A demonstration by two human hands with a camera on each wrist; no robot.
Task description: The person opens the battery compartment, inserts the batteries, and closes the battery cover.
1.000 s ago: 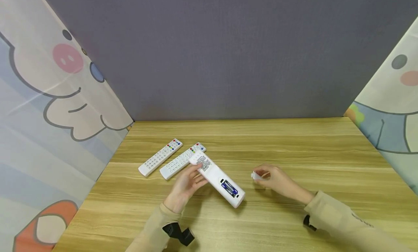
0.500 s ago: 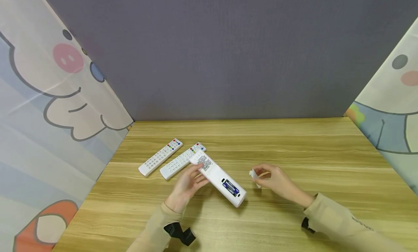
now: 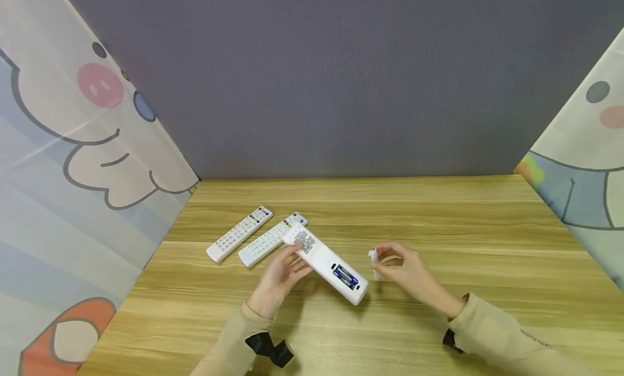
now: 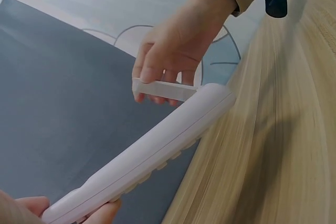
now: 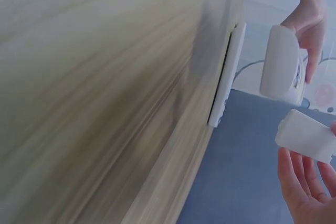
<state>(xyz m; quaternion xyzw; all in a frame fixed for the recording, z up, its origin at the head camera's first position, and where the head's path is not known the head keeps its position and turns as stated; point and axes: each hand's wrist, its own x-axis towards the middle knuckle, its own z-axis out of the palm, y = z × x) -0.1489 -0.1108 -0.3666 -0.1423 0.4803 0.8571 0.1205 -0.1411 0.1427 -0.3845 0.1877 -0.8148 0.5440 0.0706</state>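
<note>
My left hand (image 3: 275, 283) grips a white remote control (image 3: 319, 258) near its upper end, back side up and lifted off the table. Two blue batteries (image 3: 345, 277) lie side by side in its uncovered compartment at the lower right end. To the right of that end, my right hand (image 3: 404, 269) pinches a small white battery cover (image 3: 375, 265) between thumb and fingers. In the left wrist view the cover (image 4: 165, 89) appears close to the remote's end; whether they touch I cannot tell. From the right wrist, the cover's broad face (image 5: 306, 135) shows below the remote (image 5: 281, 65).
Two more white remotes lie buttons up on the wooden table (image 3: 439, 219): one at the left (image 3: 239, 234), the other (image 3: 270, 240) partly behind the held remote. A grey panel (image 3: 341, 83) stands at the back, with cartoon-printed cloth (image 3: 58, 164) at the sides.
My right hand has moved slightly left toward the remote and turned the battery cover more upright. The remote's lower end has risen a little in the left hand.
</note>
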